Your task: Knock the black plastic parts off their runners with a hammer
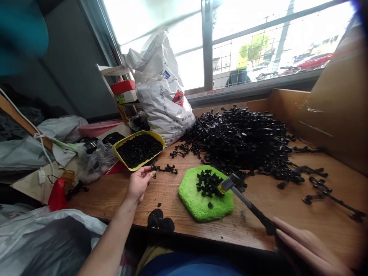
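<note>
My left hand (139,184) pinches one end of a black branched moulded piece with small round knobs (168,168), just above the tabletop beside the yellow tray. In my right hand (307,243), at the lower right, is the handle of a small mallet (250,207). The mallet's head, with a yellow face, is over the right side of a green fuzzy pad (198,212). Small loose black parts (208,183) lie clustered on that pad, and a single one sits nearer its front edge. Part of my right hand's grip is hidden.
A large heap of black moulded pieces (238,142) covers the back right. Many small black parts fill the yellow tray (130,168). Behind it stands a white sack (161,92) by the window. Black discs (161,221) lie at the table's front edge. Cardboard (330,92) rises at right.
</note>
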{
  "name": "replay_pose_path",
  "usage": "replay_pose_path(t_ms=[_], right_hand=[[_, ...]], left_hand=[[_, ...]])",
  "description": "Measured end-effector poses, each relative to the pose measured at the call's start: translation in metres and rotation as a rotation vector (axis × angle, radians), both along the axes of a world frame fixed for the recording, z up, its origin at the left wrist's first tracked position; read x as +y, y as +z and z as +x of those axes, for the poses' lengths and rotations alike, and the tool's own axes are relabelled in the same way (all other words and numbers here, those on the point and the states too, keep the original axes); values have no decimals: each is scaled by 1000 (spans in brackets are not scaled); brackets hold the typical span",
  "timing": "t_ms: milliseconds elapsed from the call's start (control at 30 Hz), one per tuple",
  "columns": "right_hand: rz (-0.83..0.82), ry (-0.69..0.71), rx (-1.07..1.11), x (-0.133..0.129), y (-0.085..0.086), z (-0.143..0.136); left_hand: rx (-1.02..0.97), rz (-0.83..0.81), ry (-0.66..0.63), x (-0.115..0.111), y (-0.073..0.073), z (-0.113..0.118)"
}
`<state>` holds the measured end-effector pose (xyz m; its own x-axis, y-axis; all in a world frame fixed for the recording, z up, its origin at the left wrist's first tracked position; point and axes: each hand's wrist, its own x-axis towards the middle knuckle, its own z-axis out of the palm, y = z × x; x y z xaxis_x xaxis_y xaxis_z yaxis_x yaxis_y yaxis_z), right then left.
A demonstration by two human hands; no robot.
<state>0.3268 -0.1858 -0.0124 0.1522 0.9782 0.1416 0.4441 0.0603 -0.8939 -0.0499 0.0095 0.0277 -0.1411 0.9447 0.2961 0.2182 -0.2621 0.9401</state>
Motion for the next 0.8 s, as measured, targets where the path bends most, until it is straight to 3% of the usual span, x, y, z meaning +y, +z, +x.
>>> replay_pose_path(t_ms=[100,300,567,800], right_hand=[[7,29,-36,0,12,-2],[-26,112,-223,-11,18,5],[-57,145,-393,-21,10,8],[-108,284,-631,-3,20,-6]], left_hand=[[-126,-252,-189,-32,5,23],[-241,-550,-340,-83,3,62],[-409,-669,-430,-85,-1,94],[-493,-672,-382,-83,-7,102]])
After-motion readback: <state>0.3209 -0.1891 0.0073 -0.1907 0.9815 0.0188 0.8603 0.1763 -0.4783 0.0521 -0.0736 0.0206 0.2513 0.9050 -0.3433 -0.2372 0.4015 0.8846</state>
